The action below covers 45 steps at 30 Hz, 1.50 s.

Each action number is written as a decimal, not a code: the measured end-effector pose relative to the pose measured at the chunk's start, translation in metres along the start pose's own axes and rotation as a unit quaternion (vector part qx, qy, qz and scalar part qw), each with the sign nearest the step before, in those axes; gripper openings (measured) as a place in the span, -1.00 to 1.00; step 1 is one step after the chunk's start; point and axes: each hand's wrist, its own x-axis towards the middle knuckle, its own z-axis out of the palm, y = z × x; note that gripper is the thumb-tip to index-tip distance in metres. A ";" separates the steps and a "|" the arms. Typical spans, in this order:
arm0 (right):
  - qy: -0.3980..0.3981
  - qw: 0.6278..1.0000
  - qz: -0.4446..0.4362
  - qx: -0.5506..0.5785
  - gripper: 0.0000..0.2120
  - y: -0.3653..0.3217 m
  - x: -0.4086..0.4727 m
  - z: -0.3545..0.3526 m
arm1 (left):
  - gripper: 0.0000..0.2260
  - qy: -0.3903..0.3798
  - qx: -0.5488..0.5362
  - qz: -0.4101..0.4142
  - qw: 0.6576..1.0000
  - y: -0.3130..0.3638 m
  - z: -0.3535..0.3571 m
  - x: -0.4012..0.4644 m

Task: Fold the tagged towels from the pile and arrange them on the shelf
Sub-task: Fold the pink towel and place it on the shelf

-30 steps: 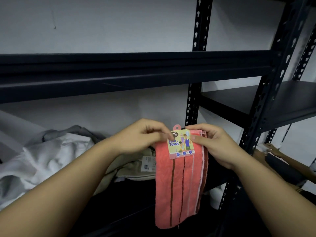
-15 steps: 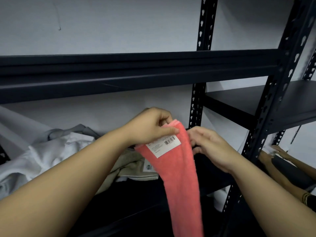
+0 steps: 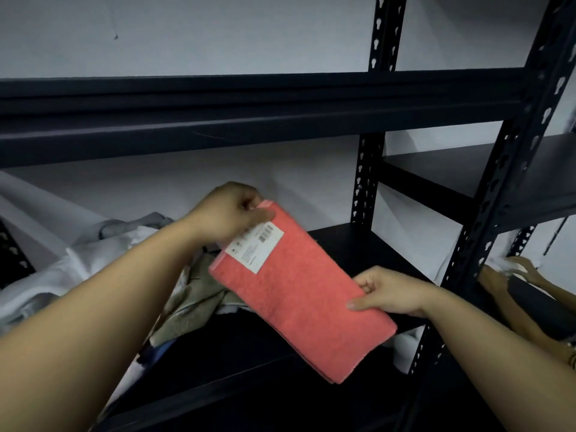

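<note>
Towel: the coral towel (image 3: 307,302) was held in the air in front of the dark shelf (image 3: 367,244), already folded to a long narrow rectangle, plain side toward the camera.
Tag: a white barcode label (image 3: 255,246) sat near the towel's upper end.
Long axis: it ran on a slant, from upper left down to lower right, with the lower end hanging free.
Left hand: the left hand (image 3: 230,213) pinched the top corner, fingers curled round the edge just above the label.
Right hand: the right hand (image 3: 386,291) gripped the right long edge about midway down, thumb on the face and fingers behind.
Pile: white and tan cloths (image 3: 93,266) lay heaped on the left part of the same shelf, behind the left forearm.
Key relation: the bare shelf board lay beyond and to the right of the towel, nearer the right hand (so that hand would likely lead any set-down).
Step, as judged: 1 more fold or a placing seemed due; which, I could not tell.
Elsewhere: another person's hand (image 3: 523,266) showed at the far right.
</note>
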 end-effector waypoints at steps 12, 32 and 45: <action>0.233 0.968 0.048 0.079 -0.83 0.018 0.046 -0.048 | -0.79 -0.047 -0.078 -0.208 0.974 -0.096 0.074 -0.049; 0.169 0.943 -0.094 -0.270 -0.46 -0.001 0.096 0.079 | -0.33 -0.067 0.189 -0.077 0.977 -0.090 0.172 -0.068; 0.096 0.894 0.070 -0.432 -0.15 0.050 0.079 0.021 | -0.36 -0.100 0.199 -0.074 0.972 -0.104 0.175 -0.075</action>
